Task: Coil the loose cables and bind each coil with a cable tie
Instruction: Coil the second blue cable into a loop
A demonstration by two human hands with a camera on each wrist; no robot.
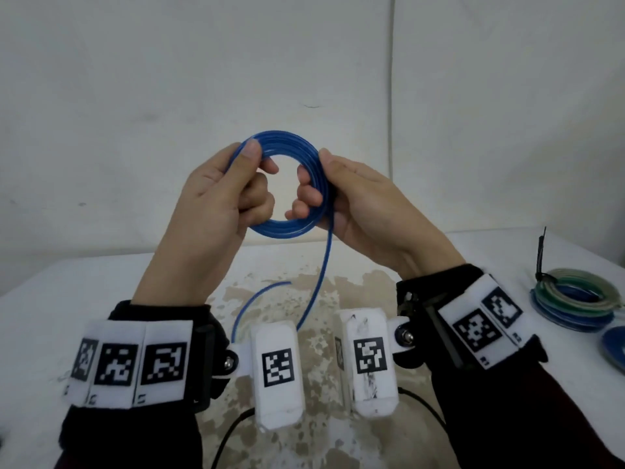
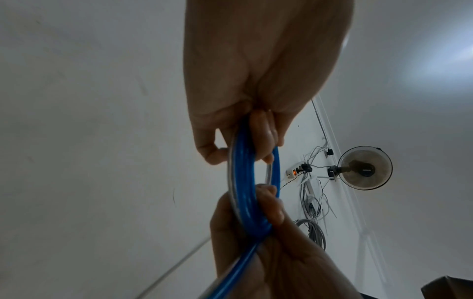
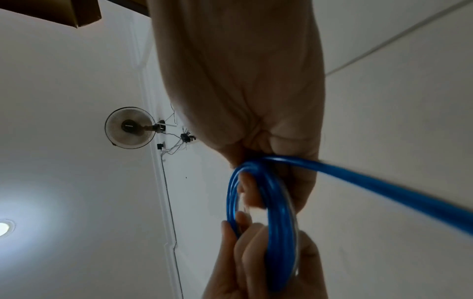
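We are in the middle of winding the thin, shiny blue plastic cable (image 1: 291,184) into a round ring. Most of it is already looped, and we are holding the ring up in the air between our two hands, above the white table (image 1: 101,282).

A loose tail of the same cable is hanging down from the right side of the ring, dropping below our right hand, bending behind the wrist cameras and poking back up with its free end low between our wrists. We think that tail has to be wound on first. For that, one hand needs to hold the ring firmly while the other is feeding the tail round, so the loops do not spring apart. After that we will need a tie to bind it.

Our left hand (image 1: 216,201) is curling round the left side of the ring, with the thumb pressing on top and the fingers tucking through the middle. Our right hand (image 1: 358,201) is gripping the right side the same way, fingers hooking through the hole.

Off to the right of our right hand, a stack of round cable coils in blue, green and clear (image 1: 575,302) is lying on the table, with a thin black cable tie (image 1: 542,252) sticking up from it.
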